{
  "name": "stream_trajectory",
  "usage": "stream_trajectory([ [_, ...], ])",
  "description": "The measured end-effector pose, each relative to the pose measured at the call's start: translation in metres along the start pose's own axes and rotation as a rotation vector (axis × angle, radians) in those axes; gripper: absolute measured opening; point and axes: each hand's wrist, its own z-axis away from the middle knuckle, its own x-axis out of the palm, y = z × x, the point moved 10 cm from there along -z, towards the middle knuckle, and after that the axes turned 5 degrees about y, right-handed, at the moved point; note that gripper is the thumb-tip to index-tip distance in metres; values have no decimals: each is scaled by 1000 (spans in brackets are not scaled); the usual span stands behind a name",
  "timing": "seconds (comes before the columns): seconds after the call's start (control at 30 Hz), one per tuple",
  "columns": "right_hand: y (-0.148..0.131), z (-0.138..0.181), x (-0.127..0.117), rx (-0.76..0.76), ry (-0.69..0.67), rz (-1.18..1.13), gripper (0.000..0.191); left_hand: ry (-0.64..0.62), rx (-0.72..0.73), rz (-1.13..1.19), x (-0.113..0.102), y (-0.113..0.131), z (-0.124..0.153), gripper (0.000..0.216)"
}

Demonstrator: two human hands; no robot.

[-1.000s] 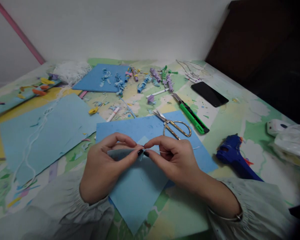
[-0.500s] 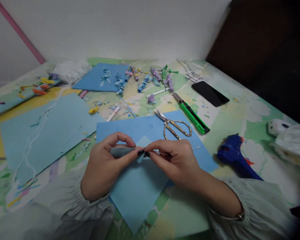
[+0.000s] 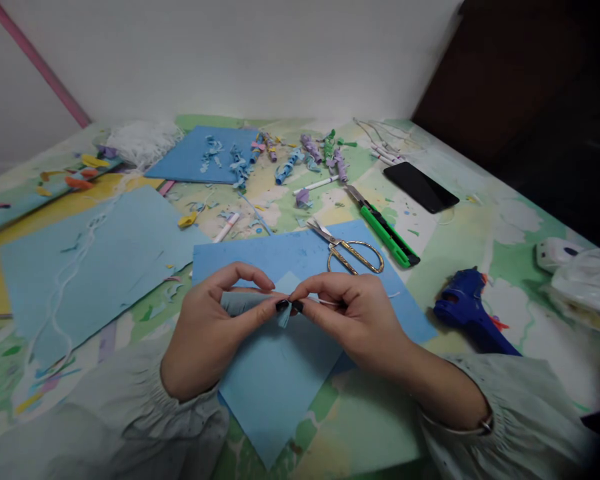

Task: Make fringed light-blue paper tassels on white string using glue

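Paper piece: pale blue, partly rolled, held just above the blue sheets at the near middle of the table, pinched at its right end where both thumbs meet.

Diff vs 0.5 s ago: left forefinger has lifted into a higher arch, so there's a visible gap over the roll. The roll looks slightly looser. Right hand has barely moved. Everything else on the table is unchanged.

Left to right:
- Big pale blue sheet lies flat, with white thread trailing over it from the thread bundle at the back.
- Left hand: thumb and forefinger closed on the paper piece, with the rest of it cupped in the palm.
- Two blue sheets under the hands, the pale one lying on the darker one.
- Right hand: thumb and forefinger clamped on the same end of the piece. A thin white stick runs back under its fingers.
- Curled paper scraps at the back centre.
- Scissors lie on the darker sheet, just beyond the right hand.
- Green utility knife, then the black phone, screen dark.
- Blue glue gun lies on its side.
- Plastic bag at the far right, contents can't be made out.

Any lettering on the tools is too small to read.
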Motion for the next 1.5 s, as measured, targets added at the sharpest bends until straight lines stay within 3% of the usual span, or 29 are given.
stream_trajectory([
  [0.37, 6, 0, 5, 66, -61, -78, 14, 34, 66, -111, -4, 3, 1, 18],
  [0.57, 12, -1, 8, 141, -95, -165, 12, -46, -32, 28, 4, -4, -1, 17],
  [0.77, 17, -3, 16, 213, -150, -413, 8, -135, -126, 144, 11, -12, -3, 25],
  [0.93, 17, -3, 12, 153, -117, -202, 9, -89, -141, 149, 9, -13, -2, 28],
  [1.1, -4, -3, 1, -101, 5, 44, 6, 11, -11, 24, 1, 1, 2, 23],
  [1.2, -9, -3, -3, -168, 57, 112, 3, 47, 65, -29, -3, 9, 4, 22],
  [1.5, -3, -5, -3, -91, 17, -7, 14, -121, -52, 140, 12, -4, 2, 24],
])
